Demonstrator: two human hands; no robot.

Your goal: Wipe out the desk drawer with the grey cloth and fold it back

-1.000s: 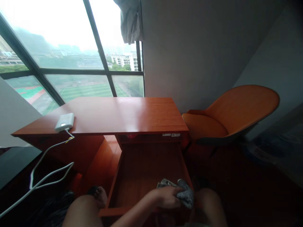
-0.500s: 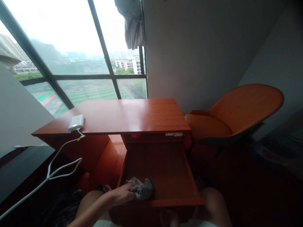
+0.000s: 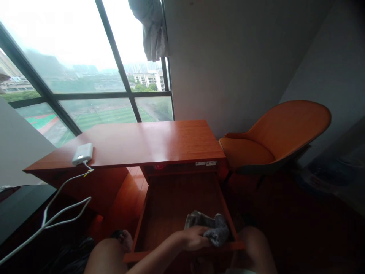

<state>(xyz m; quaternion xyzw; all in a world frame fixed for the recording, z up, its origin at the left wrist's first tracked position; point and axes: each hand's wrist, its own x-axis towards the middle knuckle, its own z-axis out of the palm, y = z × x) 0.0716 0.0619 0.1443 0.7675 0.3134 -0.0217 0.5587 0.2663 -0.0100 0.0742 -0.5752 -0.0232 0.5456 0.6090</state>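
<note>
A grey cloth is gripped by the left hand inside the open drawer — the fingers are closed over the crumpled fabric. The cloth is pressed to the drawer's floor in its near right corner, just behind the front panel and close against the right wall. A paler fold of the cloth is spread a little toward the drawer's middle. The forearm is brought in over the drawer's front edge from the near left.

A bare left knee and right knee are seen at either side of the drawer's front. The drawer is pulled out from under the right end of a reddish wooden desk. On the desktop, up and to the left of the drawer, a white power bank is laid near the edge. A white cable is plugged into it and hung down well left of the drawer. To the right of the drawer an orange chair is set near the wall. Beyond the drawer, behind the desk, a large window is seen — a bunched grey curtain is hung at its right edge.
</note>
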